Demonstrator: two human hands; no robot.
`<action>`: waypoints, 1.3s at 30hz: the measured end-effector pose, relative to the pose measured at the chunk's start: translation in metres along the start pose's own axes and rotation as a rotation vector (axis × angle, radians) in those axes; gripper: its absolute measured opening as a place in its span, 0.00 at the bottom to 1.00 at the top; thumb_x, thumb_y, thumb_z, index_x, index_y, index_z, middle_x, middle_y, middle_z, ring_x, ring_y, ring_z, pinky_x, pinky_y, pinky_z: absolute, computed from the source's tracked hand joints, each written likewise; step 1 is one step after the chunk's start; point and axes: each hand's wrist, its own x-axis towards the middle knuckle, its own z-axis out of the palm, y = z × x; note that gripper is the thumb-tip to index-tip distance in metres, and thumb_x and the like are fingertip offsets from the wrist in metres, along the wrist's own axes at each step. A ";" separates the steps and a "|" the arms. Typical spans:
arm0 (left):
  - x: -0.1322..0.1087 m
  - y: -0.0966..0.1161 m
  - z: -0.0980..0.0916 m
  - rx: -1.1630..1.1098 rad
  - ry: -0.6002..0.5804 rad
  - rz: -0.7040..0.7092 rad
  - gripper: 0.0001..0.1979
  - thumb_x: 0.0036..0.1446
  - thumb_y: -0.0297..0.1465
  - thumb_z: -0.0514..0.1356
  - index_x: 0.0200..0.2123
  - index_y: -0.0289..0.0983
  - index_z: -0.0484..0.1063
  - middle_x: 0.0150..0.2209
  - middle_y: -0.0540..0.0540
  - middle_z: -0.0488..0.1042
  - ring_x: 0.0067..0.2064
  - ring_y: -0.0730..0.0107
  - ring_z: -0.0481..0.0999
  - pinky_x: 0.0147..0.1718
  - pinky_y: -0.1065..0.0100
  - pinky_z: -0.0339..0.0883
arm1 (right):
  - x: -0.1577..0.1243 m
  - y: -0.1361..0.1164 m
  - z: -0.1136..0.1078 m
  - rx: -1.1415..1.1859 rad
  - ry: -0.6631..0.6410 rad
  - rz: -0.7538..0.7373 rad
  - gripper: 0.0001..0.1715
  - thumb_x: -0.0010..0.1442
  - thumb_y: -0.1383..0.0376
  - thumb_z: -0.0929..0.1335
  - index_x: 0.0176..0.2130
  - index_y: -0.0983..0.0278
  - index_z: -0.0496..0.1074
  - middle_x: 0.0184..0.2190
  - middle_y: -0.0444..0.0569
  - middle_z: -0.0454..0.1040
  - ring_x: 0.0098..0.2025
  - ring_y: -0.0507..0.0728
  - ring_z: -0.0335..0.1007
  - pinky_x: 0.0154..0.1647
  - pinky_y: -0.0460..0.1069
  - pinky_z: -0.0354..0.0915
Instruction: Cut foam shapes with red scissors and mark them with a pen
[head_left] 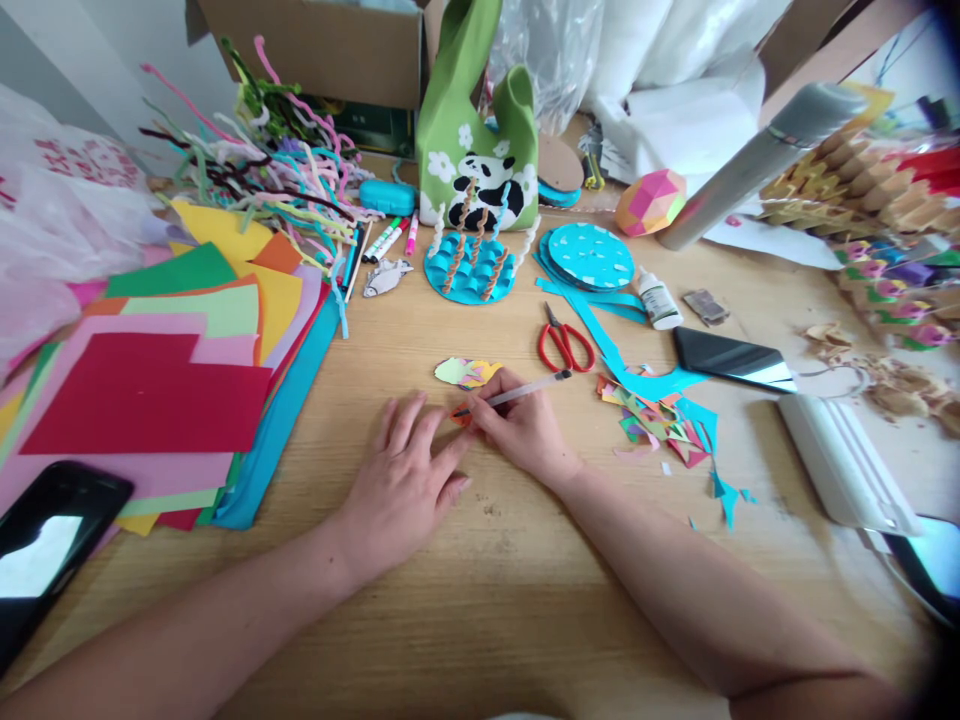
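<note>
Pinched in my right hand (523, 425) is a slim translucent pen (525, 391), its tip on a small orange paper piece (459, 414). My left hand (409, 475) lies on the table with fingers spread, its fingertips beside or on that piece. Just beyond the hands rest small leaf-like cutouts (457, 372) in pale green, yellow and pink. Red-handled scissors (565, 342) lie farther back to the right. Behind the cutouts stands a blue paper disc (469, 285) with loops and coiled brown and white stems.
Coloured paper sheets (150, 395) and a phone (56, 540) lie left. Paper scraps (667, 420), a glue bottle (659, 300), a black phone (733, 360) and a white device (847, 465) are right. Pipe cleaners (262, 170) and a green panda bag (480, 150) are behind.
</note>
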 end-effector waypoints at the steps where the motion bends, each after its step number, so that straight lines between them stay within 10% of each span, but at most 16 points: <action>1: 0.000 0.000 0.000 0.001 -0.002 0.000 0.24 0.61 0.37 0.55 0.60 0.43 0.64 0.56 0.36 0.63 0.64 0.42 0.54 0.60 0.37 0.49 | 0.000 0.000 0.000 -0.005 -0.004 0.000 0.09 0.57 0.63 0.68 0.28 0.62 0.64 0.21 0.43 0.71 0.20 0.49 0.64 0.20 0.44 0.59; 39: 0.000 0.000 0.000 0.007 0.000 0.002 0.23 0.62 0.38 0.55 0.59 0.43 0.65 0.56 0.36 0.62 0.64 0.42 0.53 0.60 0.37 0.50 | 0.000 -0.001 0.001 0.024 0.040 -0.015 0.09 0.57 0.64 0.67 0.27 0.62 0.64 0.21 0.43 0.70 0.21 0.49 0.64 0.20 0.44 0.58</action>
